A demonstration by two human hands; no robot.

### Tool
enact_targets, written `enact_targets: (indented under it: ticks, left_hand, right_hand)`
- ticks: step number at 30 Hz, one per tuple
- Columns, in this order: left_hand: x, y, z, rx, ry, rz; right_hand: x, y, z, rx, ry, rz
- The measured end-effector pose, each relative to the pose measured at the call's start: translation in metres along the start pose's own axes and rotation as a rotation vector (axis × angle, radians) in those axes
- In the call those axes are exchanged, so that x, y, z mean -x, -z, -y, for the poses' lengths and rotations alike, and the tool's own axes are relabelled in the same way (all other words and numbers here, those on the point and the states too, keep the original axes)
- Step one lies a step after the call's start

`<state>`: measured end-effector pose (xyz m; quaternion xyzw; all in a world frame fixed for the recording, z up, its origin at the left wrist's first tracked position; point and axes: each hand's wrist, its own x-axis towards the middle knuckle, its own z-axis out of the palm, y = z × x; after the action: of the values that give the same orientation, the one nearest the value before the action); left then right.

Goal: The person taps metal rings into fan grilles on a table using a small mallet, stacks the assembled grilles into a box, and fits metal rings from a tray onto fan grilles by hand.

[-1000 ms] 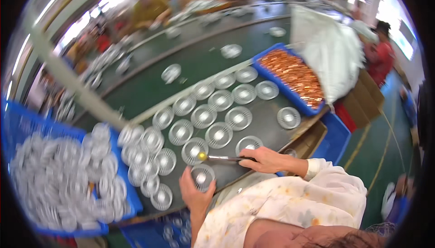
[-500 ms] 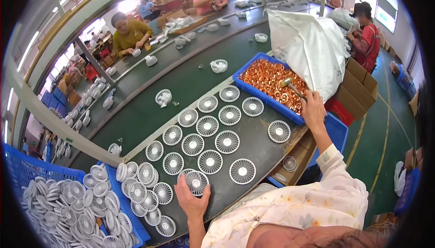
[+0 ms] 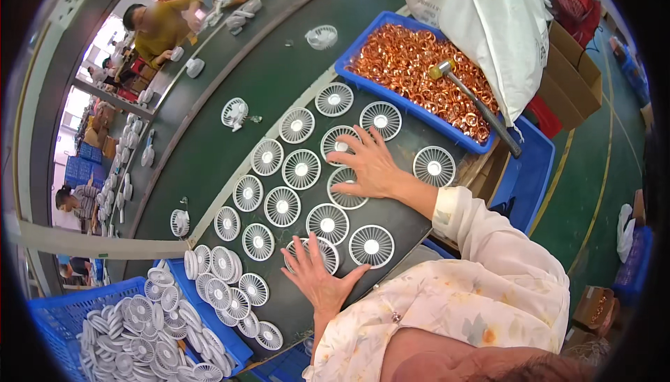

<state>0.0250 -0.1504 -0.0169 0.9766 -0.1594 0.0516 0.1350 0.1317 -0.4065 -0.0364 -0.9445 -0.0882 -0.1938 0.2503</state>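
Observation:
White round fan grilles (image 3: 301, 170) lie in rows on the dark worktop. My left hand (image 3: 322, 287) is spread at the near edge, its fingertips over one grille (image 3: 328, 260) beside a front-row grille (image 3: 371, 246). Further in, my right hand (image 3: 377, 171) has its fingers apart, partly covering two grilles, an upper one (image 3: 333, 146) and a lower one (image 3: 347, 200). Neither hand grips anything. A hammer (image 3: 481, 108) with a yellowish head rests across the blue tray (image 3: 419, 125) of copper-coloured rings (image 3: 408, 57), its dark handle sticking out over the rim.
Stacked grilles (image 3: 222, 291) stand at the worktop's left end, beside a blue basket (image 3: 52, 316) heaped with more. A green conveyor (image 3: 202, 148) carries fan parts (image 3: 235, 112) beyond. A white sack (image 3: 481, 22) and cardboard box (image 3: 569, 78) stand right. Co-workers sit across the line.
My right hand has let go of the hammer, now lying on the tray, and moved left over the grilles. My left hand has spread and shifted slightly right. The view has tilted down.

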Motion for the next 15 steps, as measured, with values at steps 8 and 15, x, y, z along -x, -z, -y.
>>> enact_targets:
  ticks: [8, 15]
  left_hand:
    - [-0.008, -0.015, -0.025, 0.132, -0.245, -0.049]
    - [-0.035, -0.033, -0.087, 0.231, -0.519, 0.012]
  right_hand:
    - [0.088, 0.053, -0.005, -0.209, 0.111, 0.048]
    - [0.159, 0.110, -0.036, -0.172, -0.015, -0.052]
